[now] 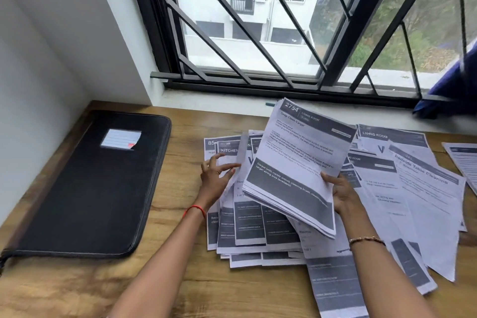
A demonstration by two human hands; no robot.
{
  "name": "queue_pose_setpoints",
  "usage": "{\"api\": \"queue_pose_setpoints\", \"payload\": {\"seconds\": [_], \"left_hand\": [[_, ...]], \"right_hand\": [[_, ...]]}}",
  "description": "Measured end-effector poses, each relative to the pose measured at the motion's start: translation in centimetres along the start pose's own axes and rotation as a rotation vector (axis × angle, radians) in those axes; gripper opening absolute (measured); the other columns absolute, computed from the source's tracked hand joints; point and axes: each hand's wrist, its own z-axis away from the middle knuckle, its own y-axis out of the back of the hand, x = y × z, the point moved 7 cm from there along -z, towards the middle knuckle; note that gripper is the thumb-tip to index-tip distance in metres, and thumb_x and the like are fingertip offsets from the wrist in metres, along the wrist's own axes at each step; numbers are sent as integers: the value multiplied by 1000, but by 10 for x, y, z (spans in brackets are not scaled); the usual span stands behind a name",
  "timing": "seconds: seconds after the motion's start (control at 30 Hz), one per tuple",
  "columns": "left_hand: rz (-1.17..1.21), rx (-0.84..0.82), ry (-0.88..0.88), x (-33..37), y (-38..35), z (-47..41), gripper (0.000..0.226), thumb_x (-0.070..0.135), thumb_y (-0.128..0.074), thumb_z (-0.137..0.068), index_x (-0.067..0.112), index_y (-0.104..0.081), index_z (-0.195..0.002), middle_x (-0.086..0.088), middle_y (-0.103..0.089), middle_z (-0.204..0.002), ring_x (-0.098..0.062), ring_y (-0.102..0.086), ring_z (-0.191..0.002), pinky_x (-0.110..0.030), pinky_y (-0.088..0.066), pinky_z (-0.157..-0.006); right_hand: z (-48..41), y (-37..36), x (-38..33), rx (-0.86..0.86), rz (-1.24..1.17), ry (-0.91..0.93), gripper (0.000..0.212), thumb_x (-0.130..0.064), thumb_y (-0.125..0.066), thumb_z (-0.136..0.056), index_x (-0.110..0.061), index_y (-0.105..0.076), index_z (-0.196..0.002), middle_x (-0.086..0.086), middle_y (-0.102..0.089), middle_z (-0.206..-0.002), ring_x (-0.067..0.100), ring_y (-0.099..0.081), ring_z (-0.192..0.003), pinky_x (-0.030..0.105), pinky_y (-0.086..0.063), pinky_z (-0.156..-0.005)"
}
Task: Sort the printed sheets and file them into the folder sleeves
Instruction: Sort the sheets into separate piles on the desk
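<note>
One wooden desk (pixel 180 279), with one black zipped folder (pixel 90 188) lying closed at its left and loose printed sheets (pixel 413 201) fanned across its right, too overlapped to count. One stack of sheets (pixel 296 168), headed "2754 Living Room", raised tilted above that spread. Two hands: right hand (pixel 343 193) gripping the stack's lower corner, thumb on top; left hand (pixel 216 178) open, fingers spread, just beside the stack's left edge.
</note>
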Motion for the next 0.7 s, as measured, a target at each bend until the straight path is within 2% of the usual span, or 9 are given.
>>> {"api": "queue_pose_setpoints", "payload": {"seconds": [0.07, 0.1, 0.17, 0.23, 0.33, 0.47, 0.53, 0.6, 0.7], "left_hand": [[6, -100, -7, 1, -10, 0, 24, 16, -54, -94, 31, -65, -108, 0, -38, -144, -18, -26, -133, -30, -22, -107], [-1, -94, -3, 0, -13, 1, 24, 13, -55, -93, 27, -66, -110, -4, -34, -147, -20, -23, -137, -31, -20, -109], [-50, -1, 23, -5, -15, 2, 26, 12, -62, -88, 23, -66, -111, -9, -26, -151, -23, -17, -140, -32, -16, -112], [-62, 71, 66, -10, -16, 5, 37, 12, -68, -84, 18, -62, -120, -14, -21, -152, -25, -14, -141, -29, -15, -112], [-101, 85, 88, -15, -20, 3, 57, 13, -72, -79, 9, -50, -132, -16, -24, -152, -26, -16, -140, -30, -17, -113], [-129, 162, 2, -14, -18, 4, 58, 11, -74, -74, 4, -50, -127, -14, -46, -138, -31, -34, -130, -35, -26, -108], [-80, 169, -24, -11, -18, 6, 53, 11, -74, -75, 5, -51, -122, -12, -52, -127, -27, -41, -123, -35, -32, -105], [-49, 156, -55, -8, -19, 6, 50, 7, -72, -76, 7, -49, -120, -8, -50, -123, -22, -44, -119, -36, -36, -104], [-10, 196, -71, -5, -18, 5, 57, 0, -72, -71, 7, -45, -121, -2, -36, -121, -22, -43, -119, -35, -36, -106]], "right_hand": [[-3, -2, 1, -4, -1, -8, 39, 8, -49, -84, -12, -58, -116, 5, -74, -87, 25, -71, -75, 48, -57, -69], [-4, -3, 2, -6, -6, -10, 38, 8, -48, -84, -12, -58, -114, 5, -74, -85, 25, -71, -73, 47, -58, -66], [-4, -6, 2, -6, -17, -16, 35, 9, -47, -85, -13, -59, -110, 3, -74, -82, 24, -71, -71, 43, -59, -58], [-5, -8, 1, -15, -21, -18, 36, 8, -45, -86, -15, -59, -108, 2, -74, -82, 23, -71, -70, 40, -58, -56], [-4, -9, -1, -26, -34, -12, 35, 9, -43, -88, -17, -61, -102, 0, -74, -79, 20, -71, -68, 38, -58, -54], [-5, -8, 0, -34, -41, -12, 37, 9, -43, -87, -18, -60, -105, 0, -74, -81, 20, -71, -69, 39, -58, -55], [-7, -6, 2, -27, -34, -16, 36, 9, -44, -87, -19, -61, -103, 0, -74, -82, 21, -71, -71, 39, -58, -56], [-8, -5, 4, -22, -31, -20, 36, 8, -45, -86, -20, -64, -100, 1, -74, -84, 23, -71, -74, 40, -58, -58], [-10, -5, 6, -33, -45, -28, 40, 9, -45, -86, -19, -74, -85, 3, -74, -85, 23, -71, -73, 43, -58, -57]]}}
